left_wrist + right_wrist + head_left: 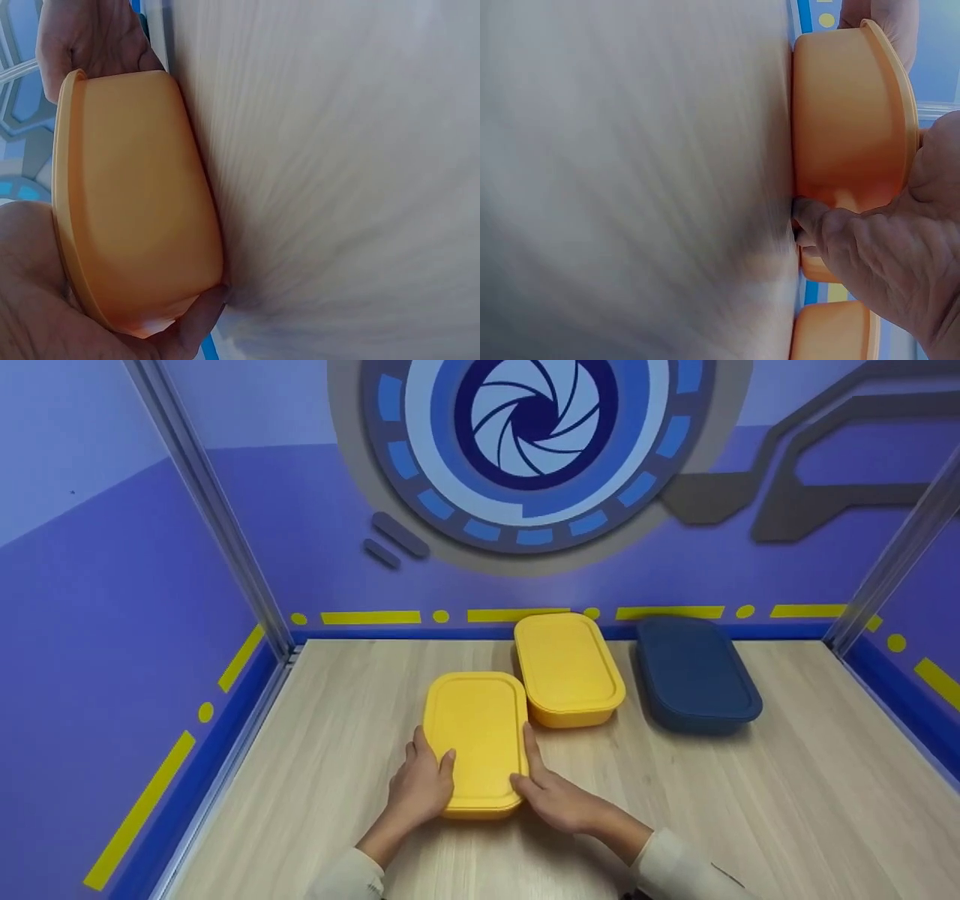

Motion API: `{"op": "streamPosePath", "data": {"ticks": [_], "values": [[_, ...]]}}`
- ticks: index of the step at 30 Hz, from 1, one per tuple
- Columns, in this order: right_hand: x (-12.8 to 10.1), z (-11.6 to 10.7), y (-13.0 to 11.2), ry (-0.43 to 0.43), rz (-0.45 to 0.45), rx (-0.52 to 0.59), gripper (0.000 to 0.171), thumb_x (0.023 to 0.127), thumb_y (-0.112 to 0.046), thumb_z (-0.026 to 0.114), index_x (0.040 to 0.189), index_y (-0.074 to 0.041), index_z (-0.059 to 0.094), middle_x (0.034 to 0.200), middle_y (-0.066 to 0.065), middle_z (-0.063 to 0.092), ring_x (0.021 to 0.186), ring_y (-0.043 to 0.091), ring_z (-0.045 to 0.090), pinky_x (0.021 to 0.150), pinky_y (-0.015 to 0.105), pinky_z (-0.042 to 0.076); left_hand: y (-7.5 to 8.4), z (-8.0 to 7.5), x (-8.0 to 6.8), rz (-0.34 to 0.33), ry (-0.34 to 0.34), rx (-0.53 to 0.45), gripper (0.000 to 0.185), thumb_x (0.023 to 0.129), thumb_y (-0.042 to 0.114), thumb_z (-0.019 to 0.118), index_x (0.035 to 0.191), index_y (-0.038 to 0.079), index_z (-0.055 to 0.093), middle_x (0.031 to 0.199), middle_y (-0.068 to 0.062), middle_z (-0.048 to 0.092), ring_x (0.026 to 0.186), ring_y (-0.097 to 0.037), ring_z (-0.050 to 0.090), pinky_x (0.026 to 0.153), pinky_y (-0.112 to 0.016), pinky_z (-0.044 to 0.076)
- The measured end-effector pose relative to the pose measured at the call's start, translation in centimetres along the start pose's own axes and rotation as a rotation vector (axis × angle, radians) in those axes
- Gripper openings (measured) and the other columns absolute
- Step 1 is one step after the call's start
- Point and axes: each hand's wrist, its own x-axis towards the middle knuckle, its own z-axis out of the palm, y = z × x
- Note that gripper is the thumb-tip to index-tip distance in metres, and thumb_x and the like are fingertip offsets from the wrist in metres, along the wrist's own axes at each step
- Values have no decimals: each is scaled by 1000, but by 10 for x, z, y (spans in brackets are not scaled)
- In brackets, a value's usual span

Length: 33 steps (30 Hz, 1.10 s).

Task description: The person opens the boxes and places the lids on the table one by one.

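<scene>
So I've got the front yellow box (480, 742) held between both hands, one on each long side. My left grip (418, 787) is clamped on its left side, thumb over the lid (476, 712) and fingers down along the wall. My right grip (559, 802) is doing the same on the right side, near the front corner, thumb on the lid's edge. Going by the wrist views, the base looks to be down against the surface (787, 810).

As for where it sits: left of centre on the surface, long way pointing at the back edge. There's a good strip of wood between it and the left edge, and some behind it before the back edge too. Back right is tighter, since that corner comes up just beside the second yellow box (570, 667); can't tell if they touch. That one's close to the back edge, with the dark blue box (697, 675) next along, nearer the back right corner. More bare wood runs from my right grip out toward the right edge.
</scene>
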Motion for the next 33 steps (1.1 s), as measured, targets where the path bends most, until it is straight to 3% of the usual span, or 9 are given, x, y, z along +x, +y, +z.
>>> {"op": "streamPosePath", "data": {"ticks": [6, 12, 21, 33], "values": [[0, 0, 1, -2, 10, 1, 90, 114, -45, 38, 167, -14, -27, 181, 21, 1, 164, 33, 28, 135, 61, 17, -1, 0, 0, 12, -5, 15, 75, 111, 31, 55, 165, -8, 19, 155, -33, 47, 127, -49, 64, 104, -64, 51], [-1, -1, 0, -5, -12, 11, 90, 115, -44, 39, 167, -12, -27, 181, 19, -5, 165, 33, 24, 134, 62, 15, 0, 0, -2, 43, -1, 30, 75, 112, 30, 54, 163, -12, 19, 154, -36, 46, 122, -51, 66, 101, -64, 53], [-1, -2, 0, -7, -18, 19, 90, 115, -45, 39, 167, -12, -26, 180, 18, -9, 166, 35, 21, 135, 61, 14, 1, 0, -1, 15, -4, 41, 75, 112, 31, 53, 165, -9, 18, 157, -34, 44, 128, -50, 64, 106, -64, 51], [-1, -9, -2, -54, 13, 13, 93, 114, -49, 41, 167, -13, -27, 181, 18, -8, 166, 32, 22, 135, 60, 13, 0, 1, 0, 30, -2, 37, 75, 112, 30, 54, 164, -11, 19, 155, -35, 46, 126, -50, 65, 105, -64, 52]]}}
